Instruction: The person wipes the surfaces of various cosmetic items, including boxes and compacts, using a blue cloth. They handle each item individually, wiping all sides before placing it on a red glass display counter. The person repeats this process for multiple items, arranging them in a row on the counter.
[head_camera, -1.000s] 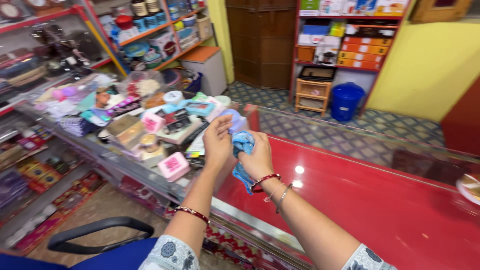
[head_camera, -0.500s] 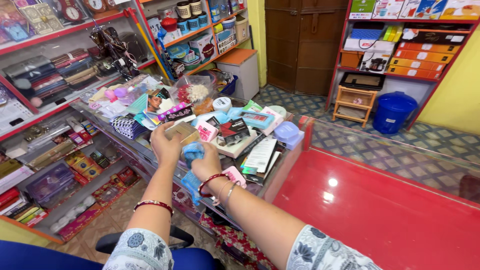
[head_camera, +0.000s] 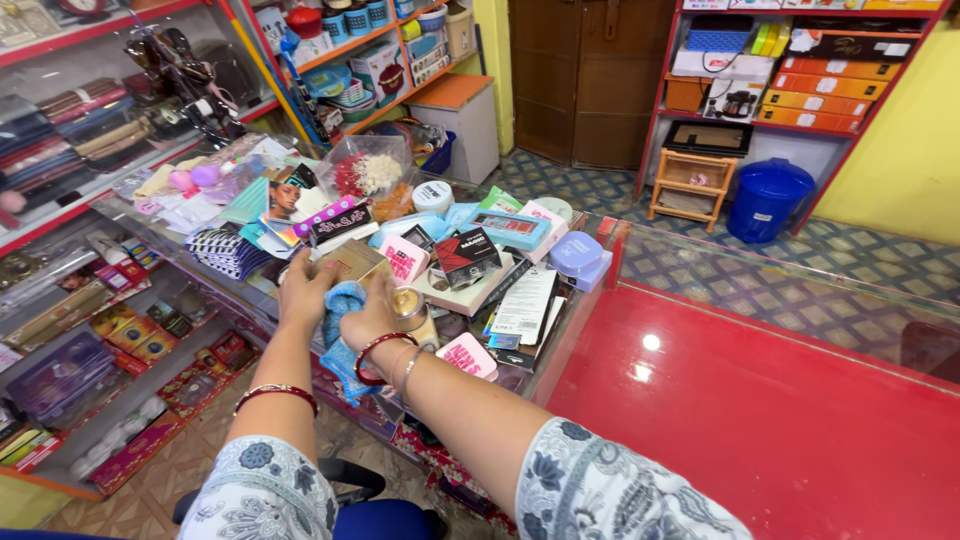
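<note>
Both hands work at the near edge of a cluttered glass display counter (head_camera: 600, 262). The left hand (head_camera: 303, 290) rests with fingers spread on a flat tan box (head_camera: 352, 262) and the upper end of a crumpled blue cloth (head_camera: 344, 335). The right hand (head_camera: 372, 318) is closed around that cloth, which hangs below the wrist, and its fingers press against a small round glass jar with a gold lid (head_camera: 408, 308). The jar stands upright among packed cosmetics boxes, just beside a pink heart-patterned box (head_camera: 467, 355).

Assessment: the jar looks rigid, smooth, breakable and light; best gripped around its sides, below the lid. The cloth is soft and limp and bunches anywhere. Neighbouring boxes sit close and loosely stacked, so they could slide
</note>
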